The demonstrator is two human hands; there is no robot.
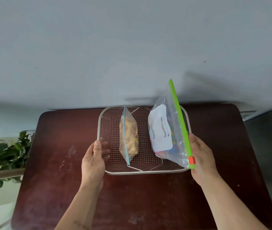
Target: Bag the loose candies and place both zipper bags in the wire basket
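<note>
A wire basket (110, 113) sits on the dark red table (148, 205). Inside it stands a small zipper bag (129, 138) of yellow-orange pieces, on edge, its blue strip facing me. A larger zipper bag (162, 130) with a white label, a green zip strip and a red slider holds colourful candies; it leans in the basket's right side, its top tilted up over the rim. My right hand (201, 156) grips that bag at the green strip near the slider. My left hand (95, 160) grips the basket's left front rim, fingers wrapped over the wire.
A leafy green plant (7, 153) sits beyond the table's left edge. A grey wall rises behind the table. The table's right edge borders a dark floor strip (271, 138).
</note>
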